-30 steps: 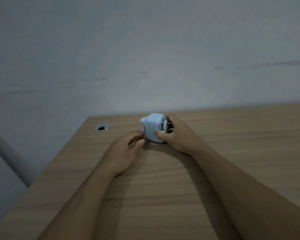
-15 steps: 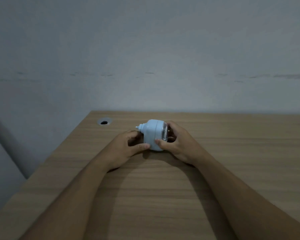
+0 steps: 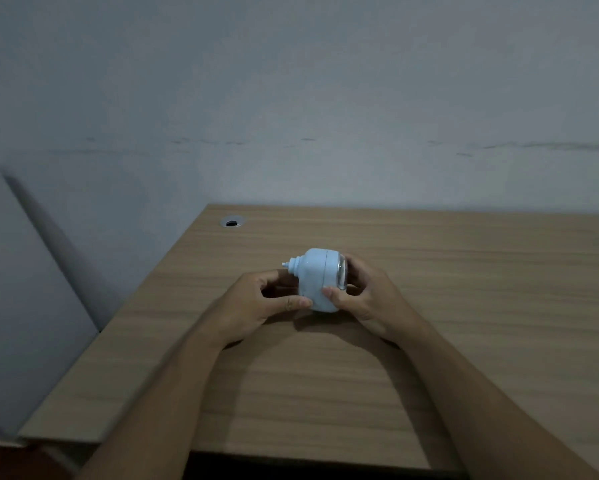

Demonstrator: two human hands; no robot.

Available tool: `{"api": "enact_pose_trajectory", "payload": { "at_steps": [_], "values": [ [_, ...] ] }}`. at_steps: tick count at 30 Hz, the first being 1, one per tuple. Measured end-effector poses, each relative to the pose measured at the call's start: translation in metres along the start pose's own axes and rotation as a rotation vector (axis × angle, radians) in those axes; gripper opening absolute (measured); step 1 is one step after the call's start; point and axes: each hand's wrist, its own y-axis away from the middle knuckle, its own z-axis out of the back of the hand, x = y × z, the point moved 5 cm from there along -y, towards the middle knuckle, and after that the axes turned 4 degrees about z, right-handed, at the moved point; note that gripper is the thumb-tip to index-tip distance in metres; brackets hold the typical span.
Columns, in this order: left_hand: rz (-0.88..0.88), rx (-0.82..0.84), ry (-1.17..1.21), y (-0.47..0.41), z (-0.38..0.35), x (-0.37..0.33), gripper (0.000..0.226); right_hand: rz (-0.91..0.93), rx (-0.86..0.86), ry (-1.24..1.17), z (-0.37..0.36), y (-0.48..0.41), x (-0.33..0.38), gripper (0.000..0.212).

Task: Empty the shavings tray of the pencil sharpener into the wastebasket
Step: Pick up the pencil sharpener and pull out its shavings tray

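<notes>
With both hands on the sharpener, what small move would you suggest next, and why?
Probably pull the clear tray rightward with the right hand while the left hand steadies the pencil sharpener: the tray looks seated, and no wastebasket is in view.

From my feed I see two bare forearms, sleeveless as far as the frame's near edge. The left hand and the right hand wear no gloves, rings, watch or bands. Fingernails are short and plain. I can make out no markings in this dim light.
</notes>
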Motion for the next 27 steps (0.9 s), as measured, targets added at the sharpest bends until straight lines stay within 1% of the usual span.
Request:
{"api": "enact_pose_trajectory", "payload": {
  "at_steps": [6,10,14,18,20,23,24,27],
  "values": [
    [-0.019,-0.006,-0.109,0.030,-0.008,-0.004,0.046,0.004,0.061,0.091,-0.005,0.024,0.009,0.053],
    [-0.031,-0.059,-0.214,0.038,-0.006,-0.007,0.047,-0.005,0.094,0.108,-0.008,0.031,0.010,0.051],
    [-0.022,-0.071,-0.224,0.039,-0.005,-0.008,0.045,0.002,0.108,0.165,-0.010,0.032,0.012,0.058],
    [-0.009,-0.065,-0.217,0.039,-0.002,-0.009,0.043,-0.006,0.098,0.136,-0.008,0.030,0.008,0.059],
    [-0.011,-0.054,-0.176,0.039,-0.002,-0.008,0.042,-0.007,0.090,0.120,-0.005,0.029,0.006,0.062],
    [0.003,-0.059,-0.100,0.041,0.001,-0.006,0.048,-0.014,0.069,0.102,-0.002,0.028,0.004,0.062],
    [0.005,-0.064,-0.107,0.042,0.004,-0.006,0.050,-0.018,0.063,0.103,-0.002,0.028,0.003,0.061],
    [0.005,-0.119,-0.237,0.051,0.016,-0.003,0.053,-0.035,0.053,0.142,-0.003,0.028,0.001,0.058]
  ]
}}
